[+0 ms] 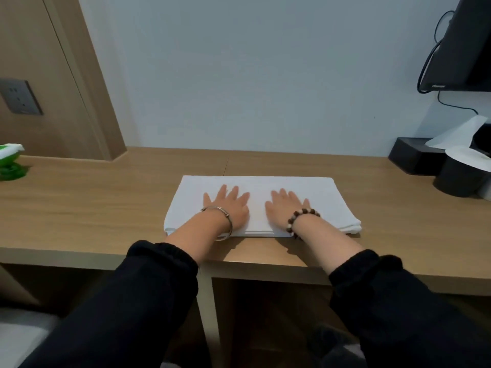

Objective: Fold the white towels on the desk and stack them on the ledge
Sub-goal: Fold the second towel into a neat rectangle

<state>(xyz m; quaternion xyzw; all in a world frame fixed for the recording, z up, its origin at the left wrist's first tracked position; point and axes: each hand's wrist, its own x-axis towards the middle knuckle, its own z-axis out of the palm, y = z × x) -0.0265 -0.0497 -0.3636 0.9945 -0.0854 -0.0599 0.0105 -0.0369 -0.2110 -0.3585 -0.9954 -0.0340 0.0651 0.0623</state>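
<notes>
I see one white towel folded into a flat oblong of several layers, lying mid-desk, nearer the front edge than the wall. Surface is smooth. Stacked layer edges show along the near side, and the near right corner is a bit ragged. Both hands are flat on top, palms down, fingers spread and straight, gripping nothing: left hand on the left-centre, right hand on the right-centre, bare towel between them. There's a silver bangle on the left wrist, a bead bracelet on the right, and black sleeves pushed up both forearms. Around it: a green and white object at the far left of the desk, a black box and a black cylinder with a white roll at the far right, all well apart from the towel. A dark screen with cables hangs upper right, and a wall socket sits on the wood panel at left. Only my view of the towel's near edge is blocked, by the wrists. The towel's long axis runs left-right, parallel to the desk's front edge.
</notes>
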